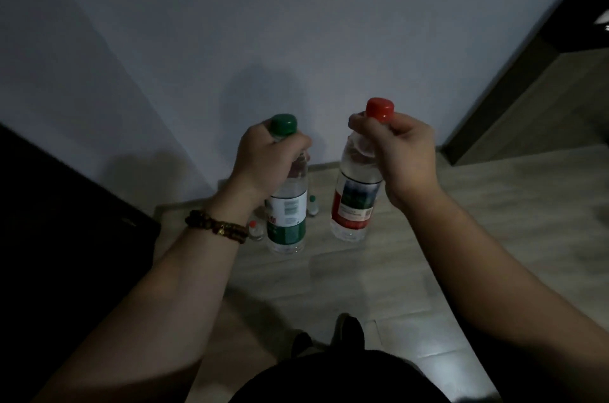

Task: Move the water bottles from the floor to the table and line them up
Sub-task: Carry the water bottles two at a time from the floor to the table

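You're early in the job: no bottle shows on a table yet. Your left hand [270, 158] grips the green-capped bottle [286, 211] round its neck, and your right hand [405, 155] grips the red-capped bottle [354, 204] just under the cap. Both hang upright below your fists, apparently clear of the floor [494, 221]. Behind them 2 bottles wait on the floor, the far red-capped one [253, 229] and the far green-capped one [312, 206].

Only one view: wide-angle head camera is looking forward and down, facing the wall [296, 23] and the floor [494, 204] at its foot; left hand [267, 162] and right hand [407, 155] are sitting near the lens, mid-frame.
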`<state>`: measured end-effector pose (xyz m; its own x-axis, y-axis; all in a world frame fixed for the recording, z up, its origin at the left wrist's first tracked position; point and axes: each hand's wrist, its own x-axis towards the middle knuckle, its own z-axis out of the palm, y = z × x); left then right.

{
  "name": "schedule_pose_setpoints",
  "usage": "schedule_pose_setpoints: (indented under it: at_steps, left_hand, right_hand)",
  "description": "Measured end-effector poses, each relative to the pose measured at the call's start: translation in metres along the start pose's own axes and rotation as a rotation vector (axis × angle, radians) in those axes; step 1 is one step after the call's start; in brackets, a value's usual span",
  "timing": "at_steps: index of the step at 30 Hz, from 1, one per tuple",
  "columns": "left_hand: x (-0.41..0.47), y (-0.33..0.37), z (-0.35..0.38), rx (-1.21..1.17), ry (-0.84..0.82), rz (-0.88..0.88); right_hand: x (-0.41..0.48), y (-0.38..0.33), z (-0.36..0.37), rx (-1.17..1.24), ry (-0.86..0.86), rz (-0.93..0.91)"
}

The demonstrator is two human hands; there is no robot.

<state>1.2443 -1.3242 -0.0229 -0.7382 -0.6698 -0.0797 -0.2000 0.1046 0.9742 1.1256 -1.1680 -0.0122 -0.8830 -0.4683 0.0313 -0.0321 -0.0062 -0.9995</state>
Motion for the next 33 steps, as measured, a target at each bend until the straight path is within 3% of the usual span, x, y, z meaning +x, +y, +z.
schedule_pose_setpoints:
  at_steps: [7,17,26,33]
  left_hand:
    - [-0.003,0.015,0.076,0.054,-0.136,-0.012]
    - [-0.008,0.065,0.215,0.093,-0.331,0.080]
    - [-0.020,0.104,0.393,0.034,-0.326,0.102]
    - [-0.018,0.138,0.524,0.026,-0.340,0.109]
  right_hand:
    - [-0.028,0.002,-0.065,-0.103,0.148,-0.034]
    - [-0.032,0.002,-0.205,-0.057,0.309,0.005]
    - [0.005,0.002,-0.386,-0.089,0.264,-0.018]
    - [0.030,-0.008,-0.518,-0.165,0.329,-0.009]
